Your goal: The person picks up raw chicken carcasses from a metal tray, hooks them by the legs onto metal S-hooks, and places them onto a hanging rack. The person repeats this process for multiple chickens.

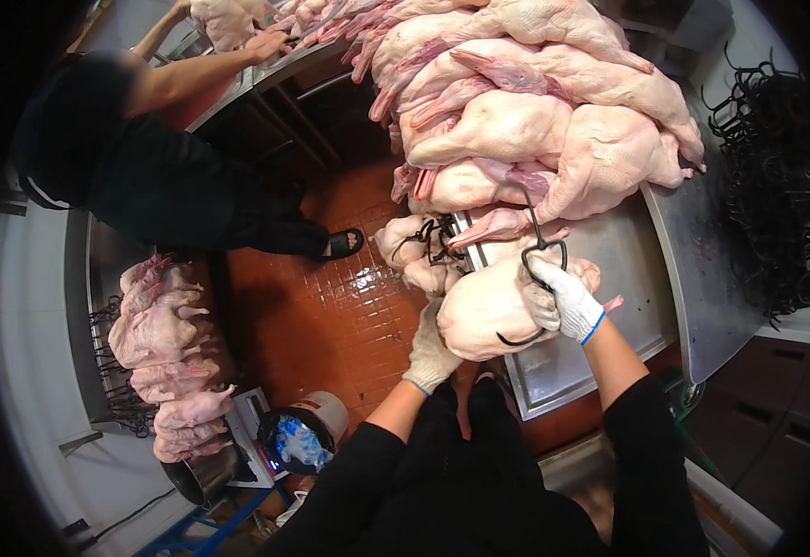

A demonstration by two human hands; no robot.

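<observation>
A raw plucked duck (pixel 483 310) is held over the front edge of the steel table (pixel 600 244). My right hand (pixel 566 298), in a white knit glove with a blue cuff edge, grips a black metal duck hook (pixel 544 246) against the bird's side. One curved prong shows lower down on the skin. My left hand (pixel 431 351), gloved too, supports the duck's left end; its fingers are partly hidden by the bird. Just beyond, more pale poultry (pixel 405 240) with black hooks hangs beside the table edge.
Raw ducks (pixel 516 125) are heaped on the table. Many black hooks (pixel 770 174) hang at right. More ducks (pixel 168 341) hang in a row at left, near a bin (pixel 300 438) holding blue plastic. A co-worker (pixel 147 160) stands at another counter. The tiled floor (pixel 363 278) looks wet.
</observation>
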